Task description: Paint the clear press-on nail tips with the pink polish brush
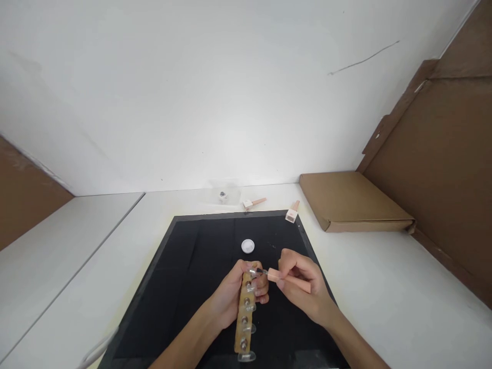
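My left hand (pixel 234 289) is wrapped round the far end of a yellowish nail-tip holder strip (pixel 243 330). Several clear false nails (pixel 246 356) stick out along it on small metal posts. Pinched in my right hand (pixel 307 284) is a nail polish brush (pixel 290 280) with a peach handle. Its dark bristle end points left and meets the farthest false nail (pixel 253 272), close to my left fingertips; whether it touches the nail surface is too small to tell. Just beyond my hands, a small round white dish (pixel 248 246) rests on the black mat (pixel 165 307).
Behind the mat lie a nail polish bottle with a peach cap (pixel 248 205) and a clear plastic tray (pixel 232 197) with a small item in it. Another such bottle (pixel 291 214) is at the mat's back right corner. A flat cardboard box (pixel 353 200) sits right, against brown cardboard panels (pixel 446 169).
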A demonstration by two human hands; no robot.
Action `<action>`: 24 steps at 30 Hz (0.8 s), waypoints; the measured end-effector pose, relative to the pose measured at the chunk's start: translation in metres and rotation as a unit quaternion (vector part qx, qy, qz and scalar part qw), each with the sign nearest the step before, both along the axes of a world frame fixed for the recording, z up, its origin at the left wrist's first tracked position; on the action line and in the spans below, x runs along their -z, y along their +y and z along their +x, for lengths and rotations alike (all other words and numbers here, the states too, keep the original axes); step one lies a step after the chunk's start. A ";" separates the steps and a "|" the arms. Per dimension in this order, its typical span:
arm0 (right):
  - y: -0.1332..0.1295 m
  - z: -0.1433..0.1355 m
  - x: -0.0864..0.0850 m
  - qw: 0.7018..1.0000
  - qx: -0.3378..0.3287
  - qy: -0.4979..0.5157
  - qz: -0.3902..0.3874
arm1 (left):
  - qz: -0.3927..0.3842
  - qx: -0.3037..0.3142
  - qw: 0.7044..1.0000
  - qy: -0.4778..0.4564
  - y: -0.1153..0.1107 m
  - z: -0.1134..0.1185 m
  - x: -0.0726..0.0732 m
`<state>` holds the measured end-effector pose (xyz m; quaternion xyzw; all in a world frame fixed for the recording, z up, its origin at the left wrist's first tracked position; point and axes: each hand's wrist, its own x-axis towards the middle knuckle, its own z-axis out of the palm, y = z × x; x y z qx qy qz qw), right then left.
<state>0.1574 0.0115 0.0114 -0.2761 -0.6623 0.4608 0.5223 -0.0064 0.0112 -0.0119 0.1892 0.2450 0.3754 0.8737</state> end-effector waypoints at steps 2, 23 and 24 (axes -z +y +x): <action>0.000 -0.002 -0.001 1.000 0.003 -0.011 0.017 | -0.003 -0.007 1.000 0.013 0.000 0.001 -0.001; 0.001 -0.005 0.004 0.997 0.018 -0.073 0.016 | -0.030 -0.044 0.998 0.029 0.001 0.004 -0.007; 0.002 -0.004 0.003 0.997 0.016 -0.074 0.017 | -0.029 -0.042 0.998 0.026 0.001 0.003 -0.007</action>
